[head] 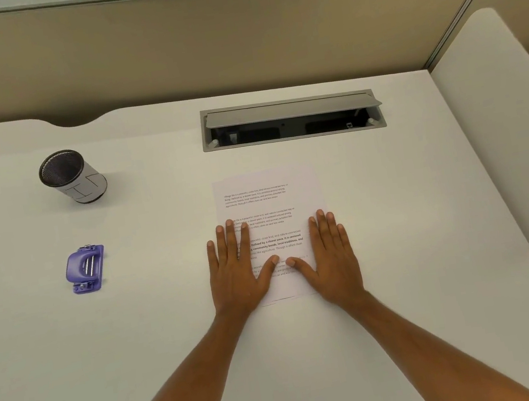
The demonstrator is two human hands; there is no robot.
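Observation:
A white printed sheet of paper (267, 196) lies flat in the middle of the white desk (397, 214). My left hand (236, 270) rests palm down on the sheet's lower left part, fingers straight. My right hand (329, 256) lies flat on its lower right part, fingers straight too. The two thumbs nearly meet over the text. A purple hole punch (86, 269) sits on the desk far to the left of the hands. A black mesh pen cup (74, 176) wrapped in white paper stands behind the punch at the back left.
An open grey cable hatch (292, 119) is set into the desk just behind the paper. A beige partition wall (197, 48) closes the back. A second desk section (494, 129) adjoins on the right.

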